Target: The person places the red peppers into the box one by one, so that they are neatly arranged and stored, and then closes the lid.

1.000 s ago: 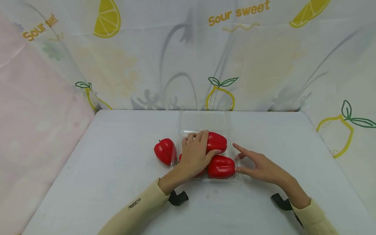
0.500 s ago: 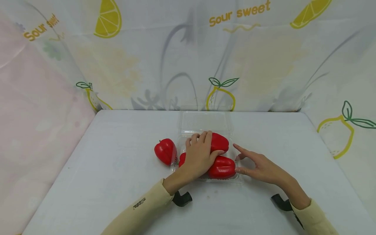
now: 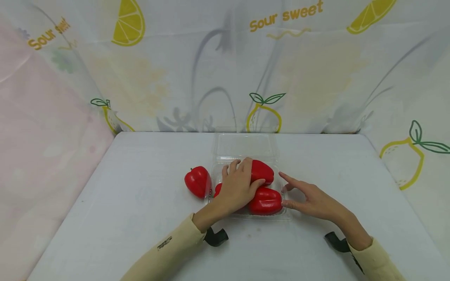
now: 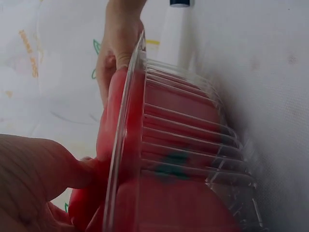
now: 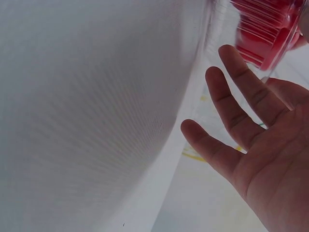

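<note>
In the head view a clear plastic clamshell box (image 3: 285, 214) holds red bell peppers. My left hand (image 3: 234, 193) reaches over the box and grips the back bell pepper (image 3: 263, 172), with the thumb along its near side. Another bell pepper (image 3: 266, 201) lies at the front right of the box. A third bell pepper (image 3: 217, 190) is mostly hidden under my left hand. The left wrist view shows the box's ribbed wall and rim (image 4: 126, 111), with a green stem behind the plastic. My right hand (image 3: 309, 198) is at the box's right side, fingers spread, thumb close to the front pepper's end.
One more red bell pepper (image 3: 198, 182) lies on the white table (image 3: 140, 203) just left of the box. The box's clear lid (image 3: 246, 145) is folded back toward the wall. A printed fabric backdrop (image 3: 175, 78) rises behind the table.
My left hand shifted slightly right with the back pepper, then slightly back left and nearer. More of the left pepper in the box now shows. The right hand has stayed put.
</note>
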The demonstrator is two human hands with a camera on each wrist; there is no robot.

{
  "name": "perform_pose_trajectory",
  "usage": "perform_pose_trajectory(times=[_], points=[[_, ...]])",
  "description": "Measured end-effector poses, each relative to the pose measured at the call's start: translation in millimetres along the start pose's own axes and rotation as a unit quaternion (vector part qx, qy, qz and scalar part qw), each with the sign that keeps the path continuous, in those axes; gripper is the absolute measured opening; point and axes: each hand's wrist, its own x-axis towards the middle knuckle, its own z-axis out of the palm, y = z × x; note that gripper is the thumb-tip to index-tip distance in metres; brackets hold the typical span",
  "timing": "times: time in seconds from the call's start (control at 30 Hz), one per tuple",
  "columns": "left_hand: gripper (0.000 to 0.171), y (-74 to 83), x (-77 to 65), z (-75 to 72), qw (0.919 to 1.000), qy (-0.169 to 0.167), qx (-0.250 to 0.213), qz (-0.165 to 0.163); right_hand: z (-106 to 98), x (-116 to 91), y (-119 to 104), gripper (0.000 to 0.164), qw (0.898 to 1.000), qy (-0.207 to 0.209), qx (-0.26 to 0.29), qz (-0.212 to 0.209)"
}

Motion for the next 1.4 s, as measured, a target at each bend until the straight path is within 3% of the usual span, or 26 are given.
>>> perform_pose_trajectory(times=[0.2,0.8,1.07,1.4], points=[[0.07,-5.4,-3.6,-4.2,0.9998,0.0,0.019,0.004,0,1,-1,0.081,1.0,-0.001,-0.001,0.003],[0.056,-12.8,-7.6,-4.0,0.9984,0.036,-0.009,0.044,0,1,-2,0.081,1.0,0.001,-0.001,-0.004],[0.053,-9.7,-6.6,-0.9,0.9985,0.022,0.001,0.05,0,0,-2,0.08,1.0,-0.001,0.007,-0.001],[0.048,-3.4,-7.6,-0.8,0.9972,-0.023,0.043,0.056,0,1,0,0.081,1.0,-0.002,0.014,-0.002]])
